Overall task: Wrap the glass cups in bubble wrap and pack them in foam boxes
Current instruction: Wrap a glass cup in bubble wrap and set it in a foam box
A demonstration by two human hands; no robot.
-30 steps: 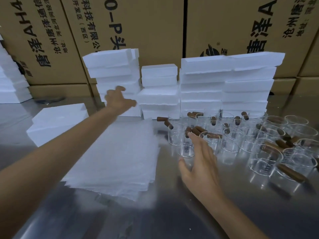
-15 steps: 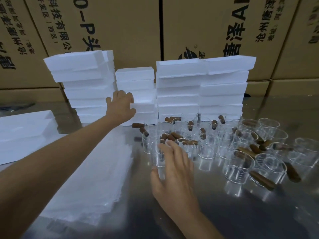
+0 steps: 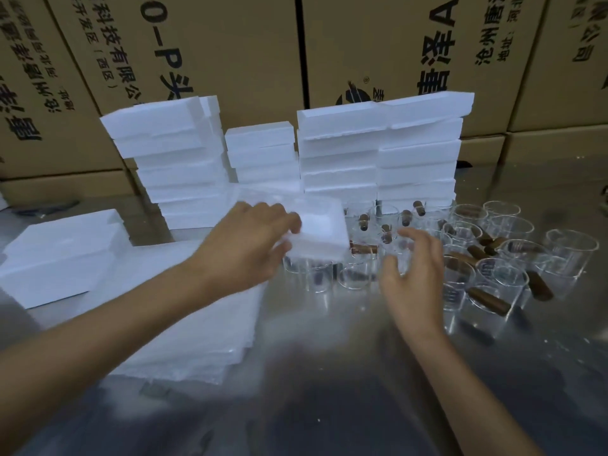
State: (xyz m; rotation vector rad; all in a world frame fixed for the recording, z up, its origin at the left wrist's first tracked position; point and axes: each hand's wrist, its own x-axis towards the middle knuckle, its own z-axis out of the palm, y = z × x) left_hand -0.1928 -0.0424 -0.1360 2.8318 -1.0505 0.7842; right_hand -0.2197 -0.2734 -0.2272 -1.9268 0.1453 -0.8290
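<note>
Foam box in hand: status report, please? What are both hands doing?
Left hand grips foam box, carried above the glass cups. Right hand open, curved around one cup, grip unclear. Bubble wrap stack untouched. Nothing blocking.

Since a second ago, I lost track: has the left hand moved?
Yes. The left hand has come back from the foam stacks toward the person, gripping a foam box.

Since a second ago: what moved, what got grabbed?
The left hand pulled a foam box off the stacks and now grips it above the near cups. The right hand, open, moved in around a glass cup. Foam stacks and bubble wrap unchanged.
</note>
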